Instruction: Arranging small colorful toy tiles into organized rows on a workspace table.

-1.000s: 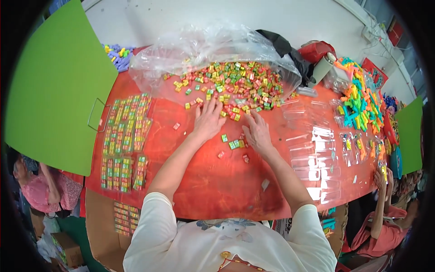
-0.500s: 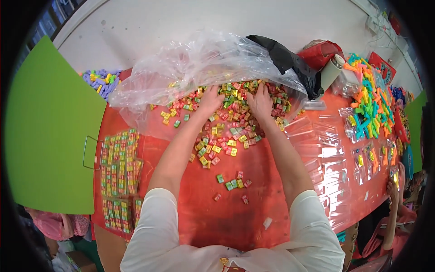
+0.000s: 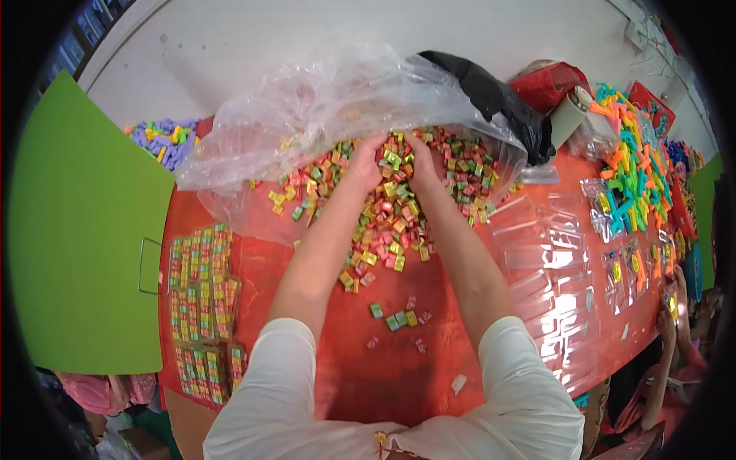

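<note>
A big heap of small wrapped candies (image 3: 395, 203), square and coloured red, yellow and green, spreads over the red table. My left hand (image 3: 368, 162) curves round the left side of a mound in this heap. Facing it, my right hand (image 3: 422, 162) cups the mound's right side, so candies are gathered between both palms. The fingertips lean toward each other at the far end and are partly hidden among the candies. A clear plastic bag (image 3: 307, 100) lies open behind and over the heap's far edge. Several loose candies (image 3: 396, 320) lie nearer to me.
Filled flat packs (image 3: 201, 299) lie in rows at left, beside a green board (image 3: 92, 230). Clear empty sleeves (image 3: 537, 253) cover the right side. Beyond are a black bag (image 3: 491, 96), a bottle (image 3: 569, 115) and colourful plastic toys (image 3: 636, 169). Another person's hands (image 3: 671, 310) work at far right.
Both hands have moved inward from the heap's sides, closing on a mound of candies. Some candies have been pushed together between them.
</note>
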### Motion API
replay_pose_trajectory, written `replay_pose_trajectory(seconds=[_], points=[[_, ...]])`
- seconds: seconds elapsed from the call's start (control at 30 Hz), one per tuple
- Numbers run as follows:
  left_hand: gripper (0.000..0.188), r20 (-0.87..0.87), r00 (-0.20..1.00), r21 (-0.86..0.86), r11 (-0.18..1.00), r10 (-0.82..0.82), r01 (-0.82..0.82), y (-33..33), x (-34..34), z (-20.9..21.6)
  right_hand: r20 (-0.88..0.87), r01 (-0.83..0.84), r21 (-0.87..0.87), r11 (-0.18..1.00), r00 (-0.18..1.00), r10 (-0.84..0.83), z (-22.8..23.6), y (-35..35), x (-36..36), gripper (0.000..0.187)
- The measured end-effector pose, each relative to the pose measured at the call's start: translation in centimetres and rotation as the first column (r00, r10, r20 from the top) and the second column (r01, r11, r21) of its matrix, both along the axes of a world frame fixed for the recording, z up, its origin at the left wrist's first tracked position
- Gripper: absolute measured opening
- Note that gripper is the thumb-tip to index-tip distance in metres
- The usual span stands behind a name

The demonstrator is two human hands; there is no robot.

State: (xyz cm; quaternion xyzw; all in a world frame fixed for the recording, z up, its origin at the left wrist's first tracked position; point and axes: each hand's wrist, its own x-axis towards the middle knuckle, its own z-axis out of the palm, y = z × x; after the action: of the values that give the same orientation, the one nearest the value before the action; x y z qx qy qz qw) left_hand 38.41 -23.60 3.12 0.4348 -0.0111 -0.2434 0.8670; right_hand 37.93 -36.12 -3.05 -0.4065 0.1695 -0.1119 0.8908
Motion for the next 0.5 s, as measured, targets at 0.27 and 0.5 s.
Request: replay_pose_trajectory(seconds=[0.27, 0.5], points=[[0.050, 0.603, 0.708, 0.667, 0.719, -0.368, -0.194, 9.5, -4.7, -2.3, -0.063, -0.282, -0.785, 0.551, 0.922, 0.382, 5.2, 4.1, -8.4, 0.055], [0.045, 0.712, 0.550, 0.690, 0.580, -0.437, -0.433, 14.5, -15.4, -1.8, -0.171, -0.174, -0.984, -0.034, 0.879, 0.445, 7.5, 7.6, -17.4, 0.057]])
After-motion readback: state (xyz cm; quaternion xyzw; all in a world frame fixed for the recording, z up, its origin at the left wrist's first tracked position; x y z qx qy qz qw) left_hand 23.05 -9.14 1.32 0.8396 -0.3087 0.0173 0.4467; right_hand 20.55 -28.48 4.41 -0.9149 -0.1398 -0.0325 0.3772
